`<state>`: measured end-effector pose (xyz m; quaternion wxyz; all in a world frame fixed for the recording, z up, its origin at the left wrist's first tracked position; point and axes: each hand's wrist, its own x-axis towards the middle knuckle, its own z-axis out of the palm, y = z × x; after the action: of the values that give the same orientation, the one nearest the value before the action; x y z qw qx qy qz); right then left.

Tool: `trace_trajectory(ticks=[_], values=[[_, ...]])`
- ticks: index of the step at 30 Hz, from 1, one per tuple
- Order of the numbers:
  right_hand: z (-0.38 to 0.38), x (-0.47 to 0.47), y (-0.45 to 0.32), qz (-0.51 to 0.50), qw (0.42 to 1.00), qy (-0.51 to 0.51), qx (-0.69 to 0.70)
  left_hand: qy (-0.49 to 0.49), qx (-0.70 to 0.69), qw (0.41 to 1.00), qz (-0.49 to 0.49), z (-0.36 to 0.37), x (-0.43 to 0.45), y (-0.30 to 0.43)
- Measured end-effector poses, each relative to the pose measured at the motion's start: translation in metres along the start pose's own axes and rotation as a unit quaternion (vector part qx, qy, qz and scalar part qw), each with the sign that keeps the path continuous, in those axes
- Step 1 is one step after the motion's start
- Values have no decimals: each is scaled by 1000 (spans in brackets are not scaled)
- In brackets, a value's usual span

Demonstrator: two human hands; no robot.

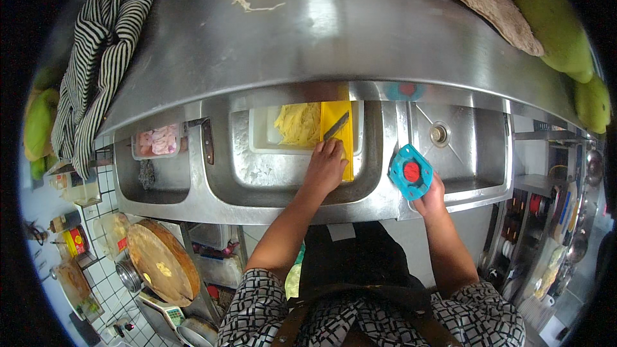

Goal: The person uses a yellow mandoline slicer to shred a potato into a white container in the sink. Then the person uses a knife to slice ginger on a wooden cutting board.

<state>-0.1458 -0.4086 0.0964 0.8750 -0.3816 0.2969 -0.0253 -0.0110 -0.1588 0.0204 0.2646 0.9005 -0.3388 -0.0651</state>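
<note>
My left hand (328, 164) rests on a yellow slicer board (345, 154) with a slanted metal blade, its fingers at the blade's near end; whether they grip it I cannot tell. The board lies across the right part of a white plastic tub (260, 130) in the middle sink basin. Pale yellow shredded strips (298, 124) lie in the tub, left of the board. My right hand (434, 195) holds a teal plastic piece (412, 172) with a round red centre over the divider by the right basin.
The left basin holds a container of pink pieces (158, 140) and a dark scouring pad (146, 174). A knife (207, 141) lies on the left divider. A round wooden chopping block (161, 265) stands lower left. A striped cloth (103, 58) hangs over the steel ledge (289, 53).
</note>
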Motion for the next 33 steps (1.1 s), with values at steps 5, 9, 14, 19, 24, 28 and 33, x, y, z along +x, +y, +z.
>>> trace_trajectory(ticks=[5,9,14,19,24,28,33], values=[[17,10,8,-10,1000,-9,-25,39,2,999,-33,19,25,-15],[41,37,15,-19,991,-32,-126,43,-30,996,-69,16,38,-25],[90,92,19,-246,815,-68,-520,109,-51,979,-165,7,-4,-22],[129,140,44,-348,635,-122,-679,51,-124,946,-295,16,-59,-36],[112,142,104,-287,523,-154,-787,-115,-270,887,-356,16,-56,-36],[130,136,97,-241,492,-148,-823,-142,-452,794,-381,33,-57,-52],[125,135,86,-174,459,-179,-853,-103,-448,831,-313,43,-66,-50]])
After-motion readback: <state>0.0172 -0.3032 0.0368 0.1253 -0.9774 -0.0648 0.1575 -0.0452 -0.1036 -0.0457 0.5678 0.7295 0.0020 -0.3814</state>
